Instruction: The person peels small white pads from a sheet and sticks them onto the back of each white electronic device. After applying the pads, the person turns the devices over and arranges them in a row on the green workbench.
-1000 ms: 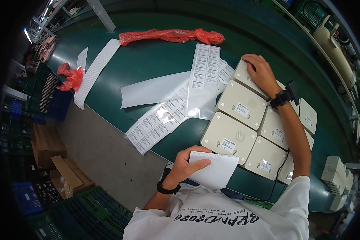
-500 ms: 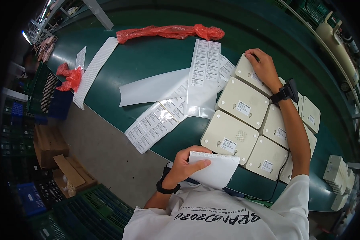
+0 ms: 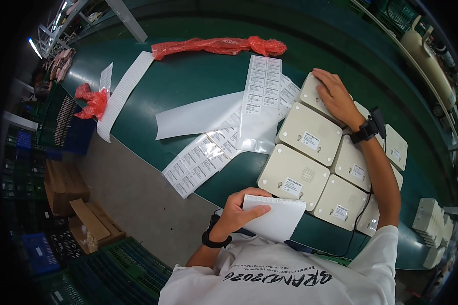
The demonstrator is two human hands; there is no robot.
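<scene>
Where hands [image 3: 233, 213] [image 3: 336, 97] rest, sheet [image 3: 276, 221] left, case [image 3: 310, 95] right

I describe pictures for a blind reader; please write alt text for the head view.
A person's right hand lies on a cream device, one of several grouped on a green table, while the left hand holds a white sheet. Label sheets and red plastic lie further left.

Red plastic wrap [image 3: 216, 47] lies twisted across the surface [image 3: 198, 79], with a smaller red bundle [image 3: 92, 104] at its left edge. Lower left, brown cardboard boxes [image 3: 66, 187] stand near a blue crate [image 3: 38, 256] and a green crate [image 3: 112, 272].
</scene>
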